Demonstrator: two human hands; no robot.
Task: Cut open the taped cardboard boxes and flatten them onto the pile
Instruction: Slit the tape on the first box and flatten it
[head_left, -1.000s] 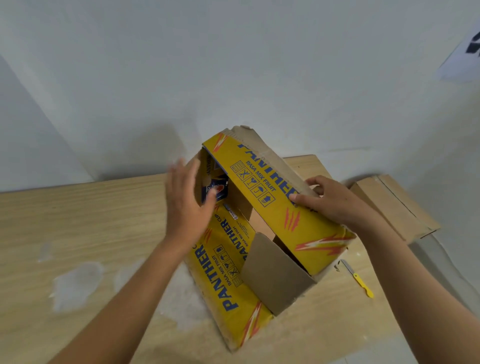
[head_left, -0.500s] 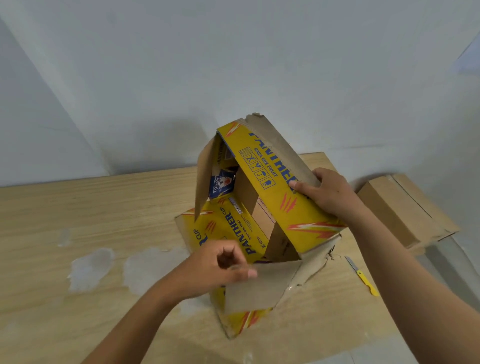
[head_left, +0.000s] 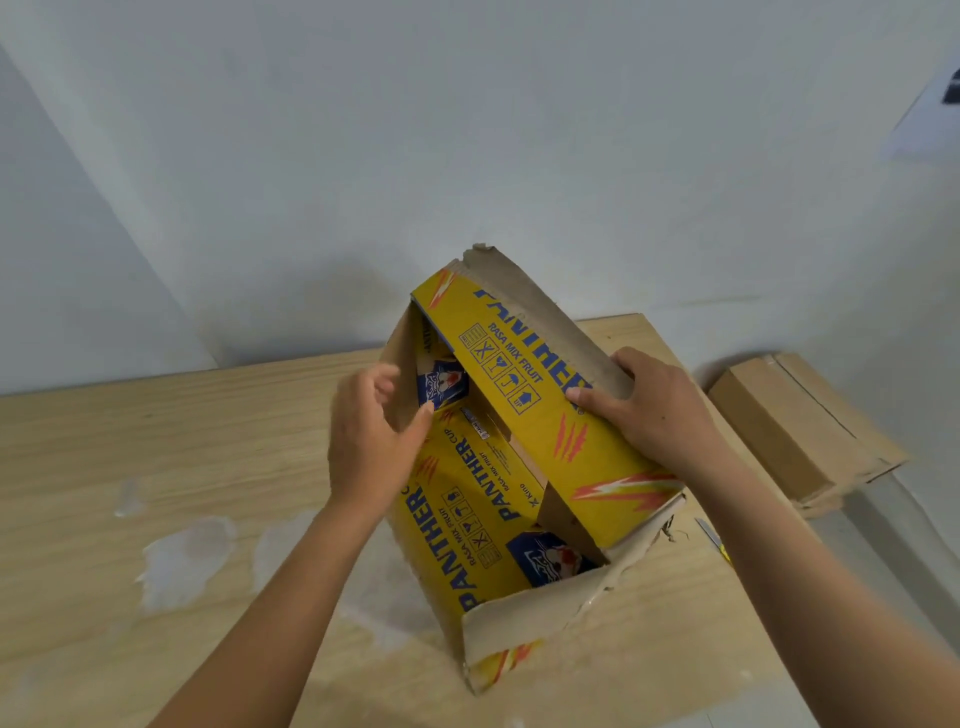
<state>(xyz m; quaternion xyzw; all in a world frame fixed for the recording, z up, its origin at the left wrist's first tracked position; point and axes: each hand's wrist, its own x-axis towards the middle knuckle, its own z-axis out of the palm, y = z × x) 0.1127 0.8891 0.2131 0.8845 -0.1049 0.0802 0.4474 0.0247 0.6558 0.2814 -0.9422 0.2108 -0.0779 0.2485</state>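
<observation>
Yellow printed cardboard box (head_left: 545, 441), blue lettering, brown inside: stands half-collapsed near the right end of the light wooden worktop (head_left: 156, 441). Its open side faces me. One long panel lies on the surface and the other is raised like a slanted roof.

My left grip (head_left: 371, 441): thumb and fingers pinch the brown end flap (head_left: 397, 364) at the box's far left corner. I judge this is to swing the flap clear so the walls can fold.

My right grip (head_left: 644, 410): clasped over the raised panel's top edge, thumb on the yellow face, steadying the box against the left's pull.

Torn brown near flap (head_left: 519, 618): hangs loose toward the worktop's front edge.

Pile of flattened brown cardboard (head_left: 795, 431): beyond the worktop's right edge, apart from the box. This is where the box is to go.

Small cutter (head_left: 707, 529): by the right edge, mostly hidden behind the box and unheld. The seams look already open.
</observation>
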